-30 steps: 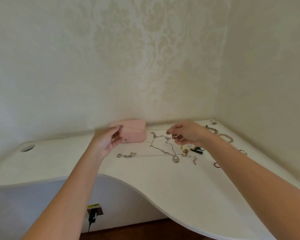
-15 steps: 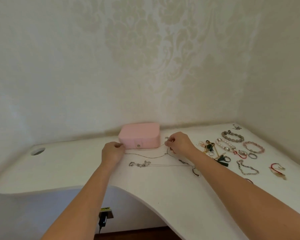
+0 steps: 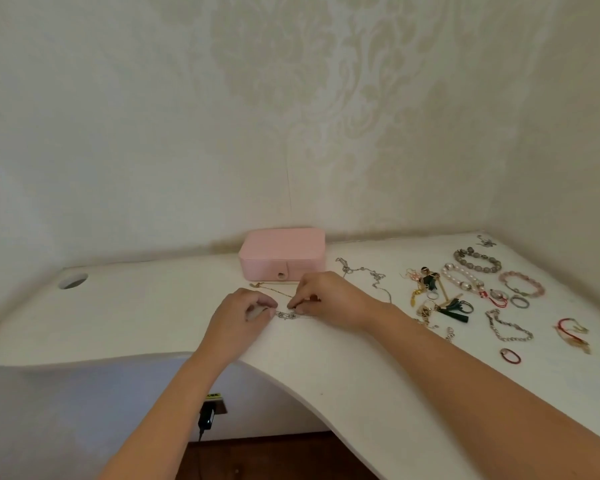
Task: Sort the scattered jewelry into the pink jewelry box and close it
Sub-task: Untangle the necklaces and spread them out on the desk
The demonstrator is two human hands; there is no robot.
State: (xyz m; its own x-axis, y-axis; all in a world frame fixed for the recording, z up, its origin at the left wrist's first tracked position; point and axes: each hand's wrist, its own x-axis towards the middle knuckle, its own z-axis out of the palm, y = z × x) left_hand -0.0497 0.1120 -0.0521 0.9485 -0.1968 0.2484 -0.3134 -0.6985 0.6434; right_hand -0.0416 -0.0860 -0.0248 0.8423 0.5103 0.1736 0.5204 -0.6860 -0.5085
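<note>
As viewed from overhead: white desk [image 3: 136, 317], front edge curved. Found pink jewelry box [image 3: 282, 252] at the back against the wall, lid down, snap fastened. Found bead bracelets [image 3: 477, 261] and other pieces well right of it. Noted left hand [image 3: 238, 317] and right hand [image 3: 329, 299] close together before the box, fingers [image 3: 303, 304] curled, apparently pinching silver chain [image 3: 286, 315] on the desk; detail blurred. Judged light, limp, tangle-prone. Best gathered near the clasp and lifted clear, not dragged.

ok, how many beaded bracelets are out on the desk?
3, all right of the pink jewelry box: grey bracelet farthest back, pearl bracelet just in front of it, pink bracelet further right. The right forearm may hide more.
</note>
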